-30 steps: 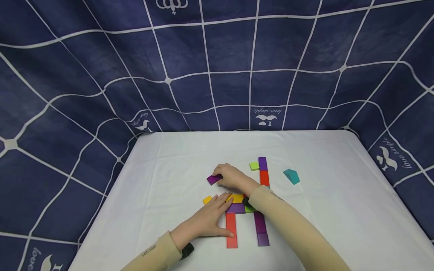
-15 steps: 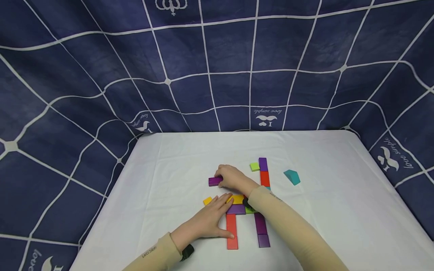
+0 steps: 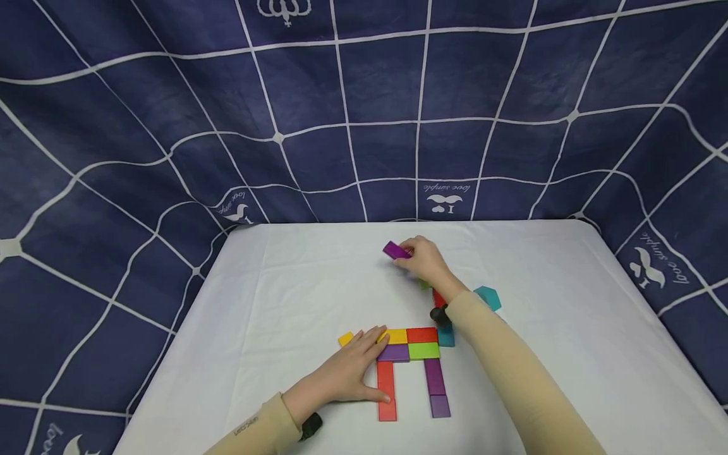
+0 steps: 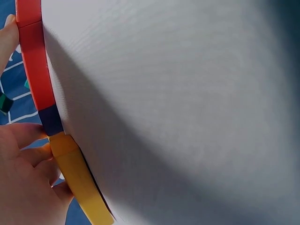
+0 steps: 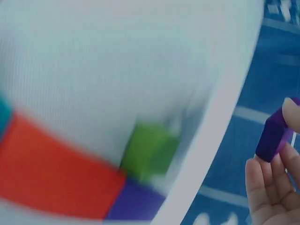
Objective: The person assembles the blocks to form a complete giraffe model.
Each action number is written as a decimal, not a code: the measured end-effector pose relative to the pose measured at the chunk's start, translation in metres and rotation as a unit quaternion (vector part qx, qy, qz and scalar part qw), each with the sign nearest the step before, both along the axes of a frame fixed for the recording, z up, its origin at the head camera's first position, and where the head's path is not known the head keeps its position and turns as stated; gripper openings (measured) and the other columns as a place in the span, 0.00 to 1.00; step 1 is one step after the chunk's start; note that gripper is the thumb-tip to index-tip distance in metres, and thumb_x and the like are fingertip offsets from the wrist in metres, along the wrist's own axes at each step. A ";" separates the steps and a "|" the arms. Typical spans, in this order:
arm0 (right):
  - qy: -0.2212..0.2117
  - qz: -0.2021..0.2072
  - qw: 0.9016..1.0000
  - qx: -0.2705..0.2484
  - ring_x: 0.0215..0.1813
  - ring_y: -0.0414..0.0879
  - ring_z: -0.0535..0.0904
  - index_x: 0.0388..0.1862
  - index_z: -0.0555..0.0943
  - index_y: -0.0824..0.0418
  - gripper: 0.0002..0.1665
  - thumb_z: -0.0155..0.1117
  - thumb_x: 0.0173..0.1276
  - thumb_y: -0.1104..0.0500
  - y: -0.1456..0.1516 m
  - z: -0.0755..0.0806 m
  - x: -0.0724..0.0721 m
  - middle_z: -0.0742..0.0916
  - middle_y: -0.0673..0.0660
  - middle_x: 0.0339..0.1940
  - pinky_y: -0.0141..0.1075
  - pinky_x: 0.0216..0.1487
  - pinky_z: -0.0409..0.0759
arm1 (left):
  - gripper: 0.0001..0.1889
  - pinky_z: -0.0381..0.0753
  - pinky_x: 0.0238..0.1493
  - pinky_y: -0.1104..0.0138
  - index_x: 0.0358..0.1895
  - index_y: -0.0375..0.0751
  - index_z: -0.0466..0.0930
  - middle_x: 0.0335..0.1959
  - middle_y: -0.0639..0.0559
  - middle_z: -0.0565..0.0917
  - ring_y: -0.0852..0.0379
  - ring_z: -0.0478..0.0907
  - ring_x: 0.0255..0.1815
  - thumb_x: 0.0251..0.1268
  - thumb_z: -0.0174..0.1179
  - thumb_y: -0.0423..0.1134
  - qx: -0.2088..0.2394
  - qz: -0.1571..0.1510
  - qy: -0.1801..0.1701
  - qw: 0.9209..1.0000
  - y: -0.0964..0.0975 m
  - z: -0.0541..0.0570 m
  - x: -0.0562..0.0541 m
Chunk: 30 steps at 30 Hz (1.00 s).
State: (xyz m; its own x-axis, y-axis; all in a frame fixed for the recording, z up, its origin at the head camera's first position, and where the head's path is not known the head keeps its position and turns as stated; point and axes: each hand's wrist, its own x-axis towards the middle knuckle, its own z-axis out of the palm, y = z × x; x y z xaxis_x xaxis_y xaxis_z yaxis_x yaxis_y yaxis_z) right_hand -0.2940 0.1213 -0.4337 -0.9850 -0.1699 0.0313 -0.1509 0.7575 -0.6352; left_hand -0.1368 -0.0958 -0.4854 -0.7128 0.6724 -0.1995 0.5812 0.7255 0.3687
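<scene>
A purple block (image 3: 395, 249) hangs above the far middle of the table, and my right hand (image 3: 425, 260) pinches its right end between thumb and fingers. In the right wrist view, the purple block (image 5: 272, 136) shows beyond the table edge. My left hand (image 3: 348, 373) rests spread over the flat block layout, fingertips at the yellow block (image 3: 396, 336) and purple block (image 3: 397, 352), thumb on the coral-red block (image 3: 387, 407). Beside these lie a red block (image 3: 421, 335) and a lime block (image 3: 423, 351). Two purple blocks (image 3: 435, 377) run toward me.
A column holding a teal block (image 3: 446, 337) and a red block (image 3: 438, 298) is partly behind my right arm. A small lime block (image 5: 147, 152) stands beside it. A teal angled block (image 3: 488, 297) lies right. A yellow piece (image 3: 345, 339) sits by my left fingers.
My right hand has moved away and to the right with the purple block, rising off the table. More of the layout is uncovered. The left hand stays in place.
</scene>
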 end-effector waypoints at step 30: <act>-0.075 -0.230 0.970 -0.017 0.56 0.64 0.77 0.54 0.79 0.76 0.22 0.62 0.71 0.58 0.089 -0.038 -0.006 0.83 0.73 0.54 0.51 0.60 0.79 | 0.56 0.57 0.78 0.53 0.78 0.46 0.54 0.81 0.52 0.51 0.51 0.50 0.81 0.50 0.62 0.74 0.005 0.007 -0.005 1.000 -0.004 0.001 0.002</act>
State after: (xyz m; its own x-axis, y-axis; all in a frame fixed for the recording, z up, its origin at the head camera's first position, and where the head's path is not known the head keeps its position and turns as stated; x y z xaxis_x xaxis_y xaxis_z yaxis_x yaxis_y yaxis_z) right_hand -0.2995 0.2104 -0.4715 -0.9506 0.2864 -0.1195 0.2930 0.7017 -0.6494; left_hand -0.1350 -0.0993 -0.4848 -0.7205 0.6640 -0.1999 0.5669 0.7300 0.3817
